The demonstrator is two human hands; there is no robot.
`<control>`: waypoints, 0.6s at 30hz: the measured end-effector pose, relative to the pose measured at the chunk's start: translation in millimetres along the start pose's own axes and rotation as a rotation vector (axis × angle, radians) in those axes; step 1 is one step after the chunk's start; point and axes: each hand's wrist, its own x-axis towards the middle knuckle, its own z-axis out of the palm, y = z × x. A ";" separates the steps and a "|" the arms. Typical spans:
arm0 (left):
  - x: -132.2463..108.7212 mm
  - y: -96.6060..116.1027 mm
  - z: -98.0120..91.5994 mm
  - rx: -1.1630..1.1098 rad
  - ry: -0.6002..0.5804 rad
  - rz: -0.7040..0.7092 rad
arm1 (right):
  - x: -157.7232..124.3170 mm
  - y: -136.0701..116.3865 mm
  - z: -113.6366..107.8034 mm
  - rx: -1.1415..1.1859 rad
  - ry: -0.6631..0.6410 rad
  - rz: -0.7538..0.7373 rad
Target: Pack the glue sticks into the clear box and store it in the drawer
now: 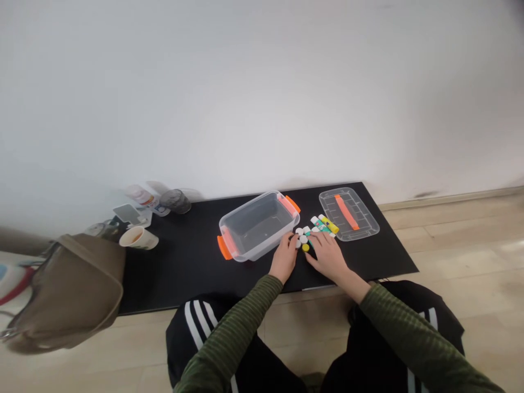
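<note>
left hand (284, 258) and right hand (328, 256) are apart but close, both down at a loose cluster of round white caps (300, 231) on a black board (192, 278). fingertips from both sides reach into the cluster. at this resolution i can't tell whether either hand is pinching a cap or only touching one, so no clamp confirmed. current work is at the caps, with neither hand on the tub.

landmark is the clear plastic tub (258, 226) with orange latches. the cap cluster sits just off its right end, and the left hand is just below that end. a yellow cap (305, 247) lies at the near edge of the cluster. right of the cluster, still close to the tub, are a few sticks with teal and yellow labels (325, 224), probably glue sticks. further right of the tub, a clear lid (349, 214) with an orange strip lies apart from it.

left of the tub, well apart, are a paper cup (138, 238), a spray bottle (142, 196) and a dark tumbler (175, 201). further left, an olive bag (69, 289) hangs at the board's end. black track pants (196, 333) with white stripes show below the board, in front of the person.
</note>
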 end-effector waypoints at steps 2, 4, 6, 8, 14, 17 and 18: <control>0.7 -0.7 -2.2 0.010 -0.005 -0.013 | -3.1 -3.5 0.8 0.013 -0.038 -0.038; 1.9 -1.8 -4.6 0.014 0.001 -0.032 | -3.7 -4.9 0.9 0.015 -0.064 -0.054; 2.9 -2.6 -6.6 0.005 0.006 -0.055 | -3.4 -5.5 1.2 0.007 -0.093 -0.045; 3.5 -2.9 -7.8 -0.004 0.007 -0.070 | -3.6 -6.5 3.3 0.000 -0.134 -0.020; 3.2 -4.0 -9.3 0.020 -0.011 -0.091 | -8.0 -13.1 16.9 -0.004 -0.211 -0.046; 4.3 -5.5 -11.4 0.041 -0.011 -0.107 | -7.8 -14.4 19.3 -0.044 -0.227 -0.074; 4.7 -5.8 -12.2 0.043 -0.008 -0.110 | -7.2 -14.4 19.4 -0.055 -0.231 -0.078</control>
